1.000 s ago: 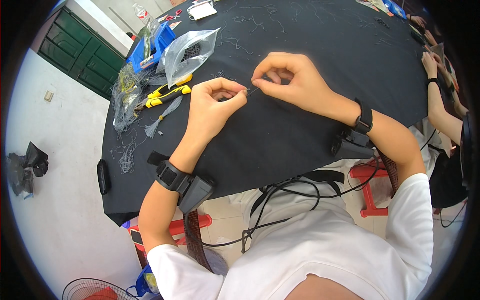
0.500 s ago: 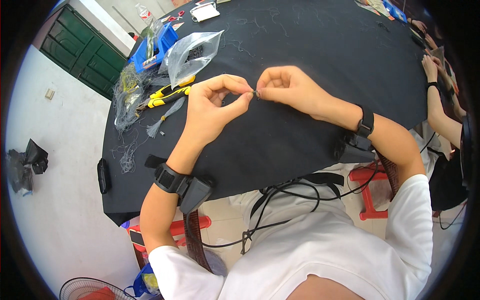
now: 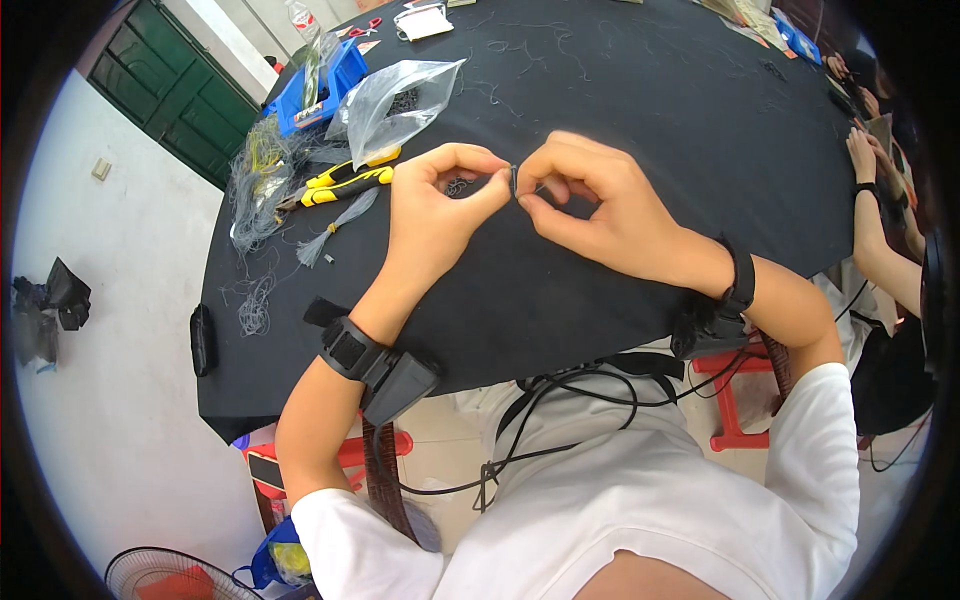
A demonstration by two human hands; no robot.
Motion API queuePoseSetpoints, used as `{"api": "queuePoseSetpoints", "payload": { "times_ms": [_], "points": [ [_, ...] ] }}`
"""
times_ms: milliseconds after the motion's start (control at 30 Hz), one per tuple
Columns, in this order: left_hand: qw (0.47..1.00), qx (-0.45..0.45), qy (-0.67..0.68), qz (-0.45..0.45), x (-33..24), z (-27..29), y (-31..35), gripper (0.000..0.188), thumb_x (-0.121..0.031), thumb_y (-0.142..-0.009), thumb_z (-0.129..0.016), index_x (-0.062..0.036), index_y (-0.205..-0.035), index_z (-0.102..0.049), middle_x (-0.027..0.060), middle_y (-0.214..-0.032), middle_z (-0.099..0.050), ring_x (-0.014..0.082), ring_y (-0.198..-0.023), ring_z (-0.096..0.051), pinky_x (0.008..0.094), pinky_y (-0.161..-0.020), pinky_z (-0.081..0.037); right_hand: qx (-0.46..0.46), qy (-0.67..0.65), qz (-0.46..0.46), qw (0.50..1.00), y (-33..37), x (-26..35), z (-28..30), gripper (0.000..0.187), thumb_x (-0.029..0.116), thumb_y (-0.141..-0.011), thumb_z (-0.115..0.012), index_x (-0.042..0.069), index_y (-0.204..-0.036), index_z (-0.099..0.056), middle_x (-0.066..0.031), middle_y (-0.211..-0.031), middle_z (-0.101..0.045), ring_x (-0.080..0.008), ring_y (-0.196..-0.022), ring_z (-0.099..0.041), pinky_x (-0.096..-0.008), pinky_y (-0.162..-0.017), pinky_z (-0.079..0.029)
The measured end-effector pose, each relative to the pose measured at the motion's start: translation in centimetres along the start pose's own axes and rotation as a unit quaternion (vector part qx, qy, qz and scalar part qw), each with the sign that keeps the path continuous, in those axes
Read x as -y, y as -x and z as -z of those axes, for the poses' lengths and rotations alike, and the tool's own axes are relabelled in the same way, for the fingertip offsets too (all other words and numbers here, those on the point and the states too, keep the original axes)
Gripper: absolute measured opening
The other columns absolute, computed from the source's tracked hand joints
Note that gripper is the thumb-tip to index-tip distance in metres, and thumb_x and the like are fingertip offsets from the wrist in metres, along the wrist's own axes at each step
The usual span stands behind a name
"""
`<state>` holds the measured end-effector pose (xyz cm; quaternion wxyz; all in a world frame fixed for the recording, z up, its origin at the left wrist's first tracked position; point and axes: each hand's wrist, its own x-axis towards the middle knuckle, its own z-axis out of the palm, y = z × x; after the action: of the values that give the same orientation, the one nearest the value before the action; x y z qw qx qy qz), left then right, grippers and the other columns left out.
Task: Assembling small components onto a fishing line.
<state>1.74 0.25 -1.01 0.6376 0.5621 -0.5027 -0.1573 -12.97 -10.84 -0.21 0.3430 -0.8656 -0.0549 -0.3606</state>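
Note:
Above the black tablecloth, my left hand [image 3: 437, 205] and my right hand [image 3: 605, 195] meet fingertip to fingertip. A small dark grey piece [image 3: 513, 181] stands upright between them, pinched by thumb and forefinger on both sides. It is too small to name. Behind my left hand lies a small dark coil of line [image 3: 458, 187]. Pliers with yellow and black handles [image 3: 350, 187] lie to the left, beside a tied bundle of grey line [image 3: 340, 230]. Farther back sits an open clear plastic bag [image 3: 398, 105] with small dark pieces inside.
At the far left are a blue bin [image 3: 325, 85], a tangle of grey line [image 3: 262, 170] and a clear bottle [image 3: 303, 20]. Red scissors [image 3: 366, 28] lie at the back. A black pouch [image 3: 203, 340] rests on the left edge. At right, another person's hands [image 3: 865, 155] work.
My right hand has turned and its thumb has dropped away from the forefinger's line. The small dark piece now stands upright between the fingertips. The whole view has shifted slightly.

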Motion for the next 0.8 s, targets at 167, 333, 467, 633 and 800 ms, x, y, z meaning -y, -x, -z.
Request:
{"api": "queuePoseSetpoints", "payload": {
  "times_ms": [167, 333, 467, 633, 800],
  "points": [
    [0.989, 0.097, -0.099, -0.045, 0.0, -0.4, 0.2, 0.01, -0.004, -0.068, -0.068, 0.0014, -0.075, -0.064, 0.0037, -0.073, -0.064, 0.0093, -0.072, -0.057, 0.0237, -0.069, -0.044, -0.011, 0.029, 0.04, 0.999, -0.2, 0.0, 0.3, 0.009, 0.006, -0.075, -0.061, 0.004, -0.082, -0.055, -0.0031, -0.067, -0.044, -0.0125, -0.057, -0.042, -0.0264, -0.051, -0.036],
    [0.983, 0.169, -0.066, -0.034, -0.7, -0.8, 0.7, 0.009, 0.001, -0.067, -0.065, 0.0026, -0.076, -0.063, 0.0055, -0.076, -0.064, 0.0113, -0.074, -0.059, 0.0244, -0.073, -0.045, -0.009, -0.03, -0.006, 1.0, -0.3, -1.1, 0.5, 0.008, 0.009, -0.079, -0.06, 0.003, -0.084, -0.057, -0.0019, -0.068, -0.043, -0.0099, -0.059, -0.041, -0.0245, -0.053, -0.037],
    [0.985, 0.171, 0.0, 0.002, -0.9, -0.5, 0.5, 0.009, 0.005, -0.068, -0.065, 0.0029, -0.077, -0.062, 0.0062, -0.079, -0.064, 0.0121, -0.077, -0.059, 0.0244, -0.075, -0.045, -0.027, -0.085, -0.071, 0.993, -0.6, -1.7, 0.9, 0.006, 0.008, -0.083, -0.058, 0.003, -0.088, -0.058, 0.0058, -0.066, -0.036, -0.0011, -0.058, -0.031, -0.0183, -0.05, -0.026],
    [0.99, 0.14, 0.017, -0.017, -1.0, 0.0, 0.2, 0.009, 0.007, -0.071, -0.064, 0.0034, -0.079, -0.063, 0.0078, -0.085, -0.063, 0.0123, -0.082, -0.058, 0.025, -0.077, -0.045, 0.027, -0.113, -0.169, 0.979, -0.5, -3.0, 1.2, 0.01, 0.012, -0.085, -0.058, 0.002, -0.087, -0.058, 0.0084, -0.062, -0.039, 0.0005, -0.056, -0.031, -0.0176, -0.05, -0.025],
    [0.99, 0.139, 0.029, -0.026, -1.0, 0.0, 0.2, 0.009, 0.007, -0.071, -0.064, 0.0036, -0.08, -0.063, 0.0083, -0.088, -0.062, 0.0125, -0.083, -0.057, 0.0251, -0.078, -0.045, 0.066, -0.154, -0.181, 0.969, 0.0, -3.5, 0.4, 0.011, 0.012, -0.086, -0.058, 0.001, -0.086, -0.057, 0.0085, -0.063, -0.04, 0.0007, -0.056, -0.032, -0.0174, -0.051, -0.026]
  ]
}}
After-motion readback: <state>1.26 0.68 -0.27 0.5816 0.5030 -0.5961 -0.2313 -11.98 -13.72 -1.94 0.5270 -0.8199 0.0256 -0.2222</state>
